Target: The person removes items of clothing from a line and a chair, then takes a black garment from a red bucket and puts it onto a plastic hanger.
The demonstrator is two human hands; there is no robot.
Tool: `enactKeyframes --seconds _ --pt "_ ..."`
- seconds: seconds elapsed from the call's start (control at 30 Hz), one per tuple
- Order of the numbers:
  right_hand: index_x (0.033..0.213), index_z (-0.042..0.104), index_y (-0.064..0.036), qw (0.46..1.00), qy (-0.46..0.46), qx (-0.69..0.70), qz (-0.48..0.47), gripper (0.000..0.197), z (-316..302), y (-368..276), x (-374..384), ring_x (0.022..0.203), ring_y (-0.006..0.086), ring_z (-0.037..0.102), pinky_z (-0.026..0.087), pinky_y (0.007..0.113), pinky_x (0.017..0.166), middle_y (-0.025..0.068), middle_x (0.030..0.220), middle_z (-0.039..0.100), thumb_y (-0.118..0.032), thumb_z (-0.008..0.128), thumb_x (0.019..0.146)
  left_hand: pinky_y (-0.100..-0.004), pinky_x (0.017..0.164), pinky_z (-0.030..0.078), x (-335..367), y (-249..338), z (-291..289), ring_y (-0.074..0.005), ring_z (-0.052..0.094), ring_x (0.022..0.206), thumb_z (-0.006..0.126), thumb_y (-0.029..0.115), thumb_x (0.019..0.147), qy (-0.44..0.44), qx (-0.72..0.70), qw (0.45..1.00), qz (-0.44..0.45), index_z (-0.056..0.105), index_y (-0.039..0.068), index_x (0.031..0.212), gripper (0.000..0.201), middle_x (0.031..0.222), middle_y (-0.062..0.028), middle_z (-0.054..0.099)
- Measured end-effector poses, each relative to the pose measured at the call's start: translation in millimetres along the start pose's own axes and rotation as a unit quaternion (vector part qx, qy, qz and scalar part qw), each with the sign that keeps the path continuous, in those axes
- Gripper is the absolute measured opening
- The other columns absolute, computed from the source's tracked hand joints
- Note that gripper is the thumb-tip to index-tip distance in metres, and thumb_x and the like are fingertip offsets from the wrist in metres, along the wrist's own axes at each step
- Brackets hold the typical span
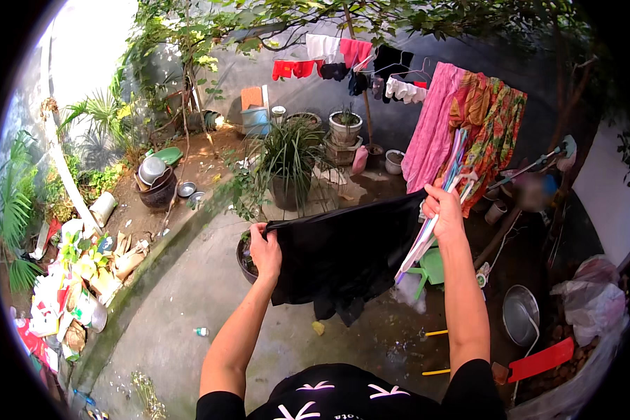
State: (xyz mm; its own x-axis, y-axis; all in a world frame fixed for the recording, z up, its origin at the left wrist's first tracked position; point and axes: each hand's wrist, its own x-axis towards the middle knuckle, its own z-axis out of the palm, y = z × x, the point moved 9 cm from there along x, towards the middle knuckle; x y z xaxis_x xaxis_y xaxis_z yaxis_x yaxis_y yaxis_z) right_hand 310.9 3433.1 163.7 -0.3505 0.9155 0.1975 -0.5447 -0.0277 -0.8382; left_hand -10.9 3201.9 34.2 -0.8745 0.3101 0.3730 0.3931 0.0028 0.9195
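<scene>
A black garment hangs stretched between my two raised hands, its lower edge loose and uneven. My left hand is closed on its upper left corner. At the other corner my right hand grips the cloth together with a bundle of coloured clothes hangers, white, blue and purple, whose ends stick out above and below the fist. Just beyond the right hand, a pink cloth and a red and green patterned cloth hang down. Which part of the garment each hand pinches I cannot make out.
Small laundry hangs on a line at the back. Potted plants stand beyond the garment, a green stool below my right hand. A metal basin lies at right; a heap of rubbish lies at left.
</scene>
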Motion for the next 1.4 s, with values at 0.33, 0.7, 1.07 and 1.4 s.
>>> enactKeyframes --seconds 0.33,0.7,1.07,1.4 --pt "0.089 0.054 -0.0065 0.996 -0.025 0.034 0.078 0.01 -51 33 15 0.037 0.006 0.033 0.029 0.021 0.035 0.01 0.083 0.06 -0.003 0.051 0.08 -0.0307 0.058 0.039 15 131 74 -0.0138 0.045 0.061 0.052 0.009 0.078 -0.164 -0.164 0.973 0.023 0.054 -0.002 0.079 0.011 0.063 -0.0075 0.051" --pt "0.112 0.05 0.0011 0.986 -0.09 -0.107 0.092 0.031 -65 25 -16 0.049 0.0098 0.052 0.043 0.022 0.042 0.0014 0.07 0.051 -0.015 0.056 0.086 -0.0279 0.055 0.041 11 190 124 -0.0124 0.05 0.055 0.059 0.011 0.066 -0.275 -0.066 0.957 0.07 0.056 -0.002 0.069 0.015 0.057 -0.0066 0.054" --pt "0.088 0.047 -0.0066 0.985 -0.09 -0.047 0.143 0.013 -62 34 -29 0.051 0.0123 0.052 0.041 0.026 0.041 0.0053 0.073 0.053 -0.011 0.059 0.084 -0.0327 0.068 0.044 26 231 107 -0.0242 0.057 0.074 0.061 0.004 0.057 -0.379 0.086 0.904 0.177 0.055 0.0 0.088 0.032 0.075 -0.0134 0.058" --pt "0.094 0.05 -0.0069 0.986 -0.096 0.034 0.13 0.011 -41 50 -41 0.05 0.0077 0.05 0.036 0.021 0.039 0.0039 0.076 0.056 -0.013 0.056 0.087 -0.0418 0.077 0.045 63 222 77 -0.0366 0.057 0.087 0.065 0.006 0.068 -0.219 0.248 0.883 0.333 0.057 0.003 0.091 0.024 0.084 -0.021 0.06"
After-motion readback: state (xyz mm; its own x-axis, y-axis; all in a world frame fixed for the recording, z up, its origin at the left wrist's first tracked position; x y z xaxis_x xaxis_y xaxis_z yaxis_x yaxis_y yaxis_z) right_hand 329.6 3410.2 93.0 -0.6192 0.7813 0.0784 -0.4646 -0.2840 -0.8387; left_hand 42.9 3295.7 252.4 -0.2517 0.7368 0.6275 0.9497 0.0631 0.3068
